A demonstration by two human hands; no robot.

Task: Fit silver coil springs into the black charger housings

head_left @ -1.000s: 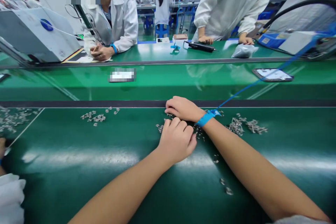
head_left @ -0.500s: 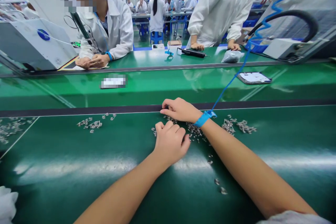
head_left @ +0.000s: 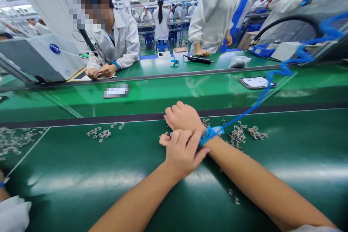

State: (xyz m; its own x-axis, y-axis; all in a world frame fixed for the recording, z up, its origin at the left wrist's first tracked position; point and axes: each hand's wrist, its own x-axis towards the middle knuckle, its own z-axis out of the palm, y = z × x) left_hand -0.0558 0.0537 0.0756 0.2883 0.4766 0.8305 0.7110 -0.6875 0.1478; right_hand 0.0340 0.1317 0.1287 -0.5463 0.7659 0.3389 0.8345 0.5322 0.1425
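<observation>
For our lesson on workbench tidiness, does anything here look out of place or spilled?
A few stray metal parts lie on the green worktop, apart from the larger piles, so they may have been dropped. Nothing looks plainly damaged.

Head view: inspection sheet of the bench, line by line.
Surface: dark green worktop, glossy, glare bands.
Job's things: small silver metal parts in loose piles; some partly hidden by the hands.
Clutter: stray silver parts nearer the wearer; black pen-shaped tool and translucent plastic bag across the bright green strip.
Hands: left hand against right wrist, at the blue wristband; right hand above parts, grip contents hidden.
Cables: coiled blue cord from wristband, partly blurred.
Surroundings: white-coated people opposite.
</observation>
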